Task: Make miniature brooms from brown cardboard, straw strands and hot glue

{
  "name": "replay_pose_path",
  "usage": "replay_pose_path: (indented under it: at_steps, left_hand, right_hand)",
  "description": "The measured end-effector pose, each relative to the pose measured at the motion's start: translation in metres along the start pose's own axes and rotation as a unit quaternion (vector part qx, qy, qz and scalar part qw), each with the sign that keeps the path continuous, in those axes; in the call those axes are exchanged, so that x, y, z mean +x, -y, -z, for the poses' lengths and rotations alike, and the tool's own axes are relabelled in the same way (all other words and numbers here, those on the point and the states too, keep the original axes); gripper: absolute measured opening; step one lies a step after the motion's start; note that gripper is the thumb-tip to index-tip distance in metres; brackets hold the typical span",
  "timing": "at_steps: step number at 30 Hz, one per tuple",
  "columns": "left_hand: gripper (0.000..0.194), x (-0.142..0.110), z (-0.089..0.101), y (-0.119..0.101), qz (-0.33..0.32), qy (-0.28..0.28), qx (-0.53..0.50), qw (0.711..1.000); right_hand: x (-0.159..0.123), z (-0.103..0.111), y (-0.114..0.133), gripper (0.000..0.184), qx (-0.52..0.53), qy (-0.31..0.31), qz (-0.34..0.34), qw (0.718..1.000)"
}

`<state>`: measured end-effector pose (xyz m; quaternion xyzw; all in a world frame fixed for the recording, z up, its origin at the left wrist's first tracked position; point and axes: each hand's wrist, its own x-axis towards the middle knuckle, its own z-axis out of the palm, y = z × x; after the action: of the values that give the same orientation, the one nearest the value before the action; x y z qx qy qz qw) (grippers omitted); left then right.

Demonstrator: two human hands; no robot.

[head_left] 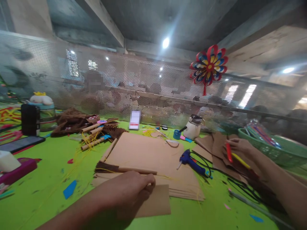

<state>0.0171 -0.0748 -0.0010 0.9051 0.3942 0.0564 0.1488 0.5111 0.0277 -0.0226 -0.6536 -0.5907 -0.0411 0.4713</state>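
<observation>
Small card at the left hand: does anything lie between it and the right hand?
Yes. On the straight path from the small card to the right hand lie the glue gun, then its black cord, then brown paper beside that hand.

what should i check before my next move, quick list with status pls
1. Left hand over the small sheet: ok; whether it presses down, cannot tell.
2. Fringed tube on the paper stack: ok, just beyond the left hand.
3. Stack free of tools: not ok, the glue gun lies over its right side.
4. Glue gun cool: cannot tell, heat doesn't show.
5. Stack free of loose strands: not ok, yellow strands lie on it.
6. Right hand free: cannot tell, a red piece is at its fingers, grip unclear.
</observation>
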Motion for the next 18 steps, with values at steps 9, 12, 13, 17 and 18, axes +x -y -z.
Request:
replay_pose_path:
  at_steps: [9,12,13,17,18]
  left_hand:
    - [0.016,0.006,0.0,0.01,0.0,0.044,-0.029,0.999]
    - [0.019,0.013,-0.006,0.022,-0.011,0.061,-0.073,0.995]
    - [0.019,0.015,-0.007,0.026,-0.021,0.069,-0.081,0.994]
    - [0.023,0.023,-0.006,0.035,-0.057,0.098,-0.133,0.985]
    - [0.024,0.024,-0.005,0.036,-0.065,0.102,-0.151,0.981]
  right_hand:
    - [-0.032,0.019,0.124,0.022,0.341,0.103,-0.09,0.93]
    - [-0.092,0.023,0.162,0.024,0.236,0.258,-0.011,0.937]
    - [-0.113,0.025,0.171,0.024,0.161,0.315,0.032,0.935]
    - [-0.179,0.031,0.182,0.024,-0.059,0.403,0.132,0.904]
    - [-0.189,0.031,0.18,0.024,-0.08,0.401,0.136,0.902]
